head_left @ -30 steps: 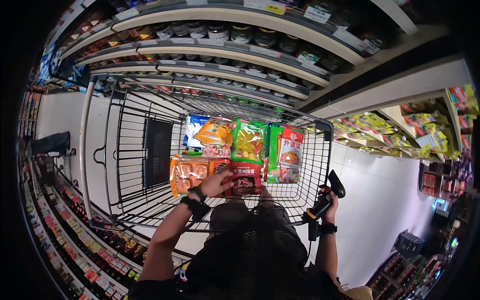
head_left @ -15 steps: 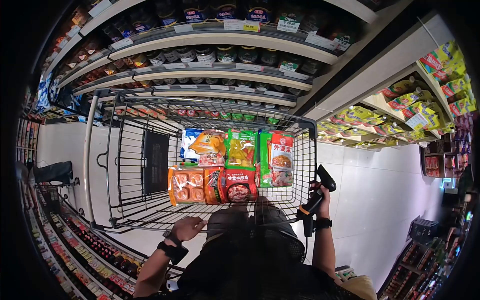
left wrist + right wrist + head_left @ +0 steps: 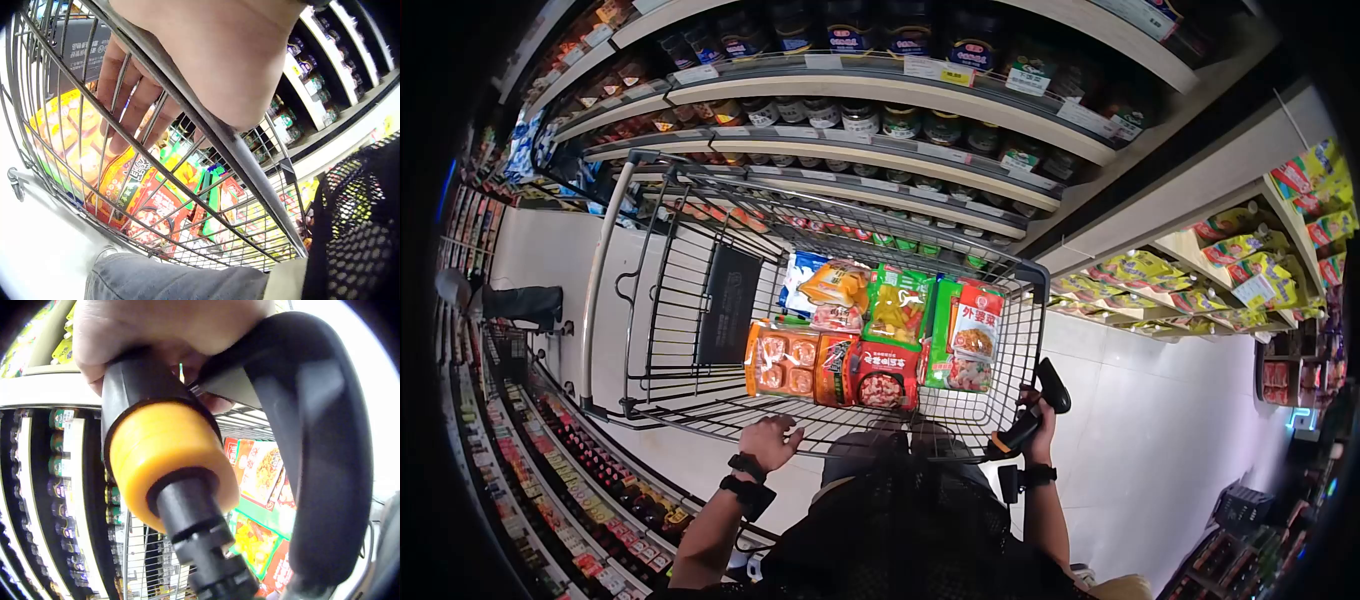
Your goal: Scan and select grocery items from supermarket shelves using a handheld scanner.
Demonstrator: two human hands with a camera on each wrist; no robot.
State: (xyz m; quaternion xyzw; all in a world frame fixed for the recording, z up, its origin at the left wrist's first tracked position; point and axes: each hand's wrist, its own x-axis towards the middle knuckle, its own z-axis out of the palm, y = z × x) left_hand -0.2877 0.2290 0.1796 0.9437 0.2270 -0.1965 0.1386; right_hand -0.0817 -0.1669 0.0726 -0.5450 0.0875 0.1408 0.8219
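My left hand [image 3: 770,443] is at the near rim of the wire shopping cart [image 3: 730,425], fingers loosely extended. In the left wrist view the palm side lies over the dark rim, and the fingers [image 3: 134,94] hang inside the basket above the packages, gripping none. Bright food packages lie flat in the cart: an orange one [image 3: 784,362], a red one [image 3: 888,376], a green one with yellow contents [image 3: 898,306] and a red-and-white one [image 3: 976,322]. My right hand [image 3: 1037,430] grips a black handheld device [image 3: 1018,432] with an orange band [image 3: 169,456], beside the cart's right end.
Shelves of jars [image 3: 860,118] run along the cart's far side. Yellow packets [image 3: 1250,270] fill shelves at the right, with pale floor [image 3: 1130,400] below them. A person's dark-clothed leg [image 3: 525,303] shows at the left, above a lower-left shelf [image 3: 570,480] of goods.
My left hand has come off the red package and back to the near rim, its fingers now more spread. My right hand still grips the device. The head view has shifted slightly.
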